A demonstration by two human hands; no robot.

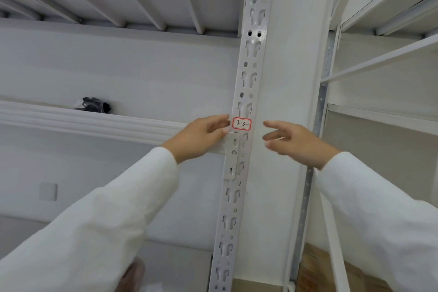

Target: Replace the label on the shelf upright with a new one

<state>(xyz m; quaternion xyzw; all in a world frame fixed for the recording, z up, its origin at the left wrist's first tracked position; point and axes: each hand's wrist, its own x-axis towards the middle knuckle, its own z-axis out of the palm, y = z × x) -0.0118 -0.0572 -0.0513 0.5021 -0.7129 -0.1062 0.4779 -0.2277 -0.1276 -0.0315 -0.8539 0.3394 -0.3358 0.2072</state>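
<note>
A small white label (241,123) with a red border and handwritten "3-3" is stuck on the white slotted shelf upright (250,59). My left hand (203,136) is just left of the label, its fingertips at the label's left edge and against the upright. My right hand (294,141) hovers to the right of the upright, fingers loosely extended, holding nothing and a short gap away from the label.
A white shelf beam (83,121) runs left from the upright, with a black bag (93,104) lying on the shelf behind it. Another white shelving unit (379,59) stands at the right. A wall switch (48,191) is at lower left.
</note>
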